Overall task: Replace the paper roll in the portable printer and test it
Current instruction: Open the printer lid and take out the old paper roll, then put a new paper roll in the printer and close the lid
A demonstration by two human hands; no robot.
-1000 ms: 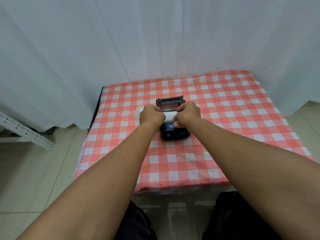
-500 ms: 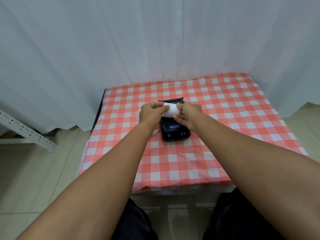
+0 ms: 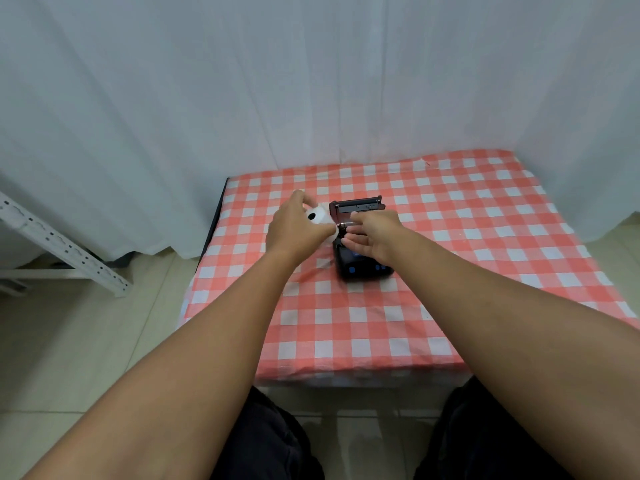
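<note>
A small black portable printer [image 3: 360, 268] sits on the red-and-white checked table [image 3: 450, 237] with its lid [image 3: 358, 205] raised toward the curtain. My left hand [image 3: 294, 226] holds a white paper roll [image 3: 318, 216] just left of the printer, the roll's dark core hole facing me. My right hand [image 3: 372, 233] hovers over the printer's open compartment with its fingers spread and nothing in them. The compartment itself is mostly hidden behind my right hand.
A white curtain [image 3: 311, 81] hangs right behind the table. A white perforated metal frame [image 3: 62, 247] leans on the floor at the left. Something white lies on the cloth under my left hand, mostly hidden. My dark-trousered knees sit below the table's front edge.
The roll was held by both hands above the printer; now my left hand alone has carried it off to the left, and my right hand has let go and stays over the printer.
</note>
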